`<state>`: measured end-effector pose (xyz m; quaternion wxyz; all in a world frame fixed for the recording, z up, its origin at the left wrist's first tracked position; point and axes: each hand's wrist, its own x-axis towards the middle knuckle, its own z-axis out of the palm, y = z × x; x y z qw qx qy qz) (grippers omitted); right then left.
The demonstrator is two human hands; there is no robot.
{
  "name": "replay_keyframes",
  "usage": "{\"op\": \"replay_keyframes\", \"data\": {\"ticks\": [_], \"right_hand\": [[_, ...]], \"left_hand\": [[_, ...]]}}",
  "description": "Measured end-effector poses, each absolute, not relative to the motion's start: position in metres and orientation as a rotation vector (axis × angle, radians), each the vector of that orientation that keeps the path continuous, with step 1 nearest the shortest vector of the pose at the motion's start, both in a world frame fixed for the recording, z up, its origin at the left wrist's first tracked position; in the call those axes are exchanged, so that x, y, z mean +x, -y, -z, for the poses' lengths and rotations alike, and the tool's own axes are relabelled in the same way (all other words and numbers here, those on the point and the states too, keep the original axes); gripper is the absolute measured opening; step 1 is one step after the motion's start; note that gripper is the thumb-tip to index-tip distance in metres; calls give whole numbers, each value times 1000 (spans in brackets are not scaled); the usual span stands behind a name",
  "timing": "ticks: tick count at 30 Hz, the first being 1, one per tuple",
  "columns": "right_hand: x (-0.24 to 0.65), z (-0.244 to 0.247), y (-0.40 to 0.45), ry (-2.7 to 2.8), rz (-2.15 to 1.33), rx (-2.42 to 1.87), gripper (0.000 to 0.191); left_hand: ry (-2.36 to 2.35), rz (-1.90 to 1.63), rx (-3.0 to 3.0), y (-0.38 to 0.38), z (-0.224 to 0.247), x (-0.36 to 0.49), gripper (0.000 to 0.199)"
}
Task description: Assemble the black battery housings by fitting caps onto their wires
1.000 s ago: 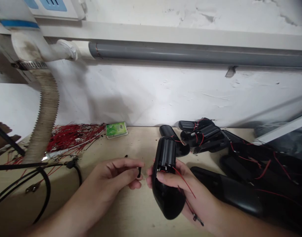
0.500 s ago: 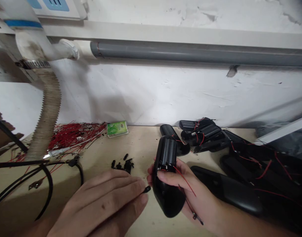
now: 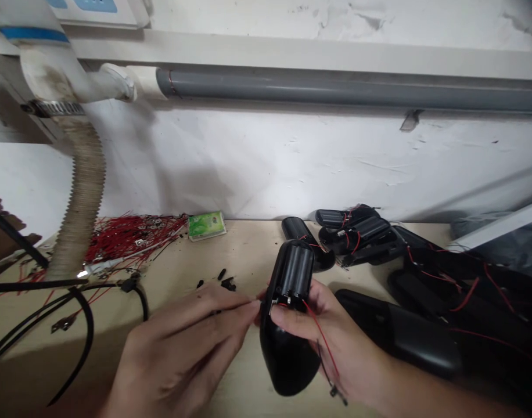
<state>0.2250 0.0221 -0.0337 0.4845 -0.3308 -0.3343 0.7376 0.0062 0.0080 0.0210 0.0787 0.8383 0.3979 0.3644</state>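
Note:
A glossy black plastic housing with a ribbed battery compartment is held in my right hand, tilted upright, the thumb across its front below the compartment. Thin red and black wires hang from it beside my palm. My left hand is pinched, its fingertips against or just beside the housing's left edge. The small black plastic piece it holds is now almost wholly covered by the fingers. Behind that hand, several more small black pieces lie on the table, partly hidden.
More black housings with red wires are piled at the back and right. At the back left are a heap of red wires and a green packet. Black cables and a ribbed hose occupy the left side.
My left hand has brought the small black piece up to the housing's left edge, hiding it. The housing has shifted slightly left and down in my right hand.

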Motion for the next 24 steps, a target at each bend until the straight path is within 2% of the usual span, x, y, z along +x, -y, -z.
{"op": "replay_keyframes", "data": {"ticks": [5, 11, 17, 24], "right_hand": [[219, 38, -22, 763, -1834, -722, 47], [219, 36, -23, 777, -1835, -693, 46], [220, 33, -24, 758, -1829, -688, 44], [219, 35, -24, 811, -1801, -675, 37]], "left_hand": [[-1170, -1263, 2495, -14, -25, 21, 30], [-1191, -1163, 2307, -18, -33, 34, 15], [-1208, -1097, 2139, -24, -37, 40, 24], [-1197, -1038, 1948, -17, -25, 28, 14]]}}
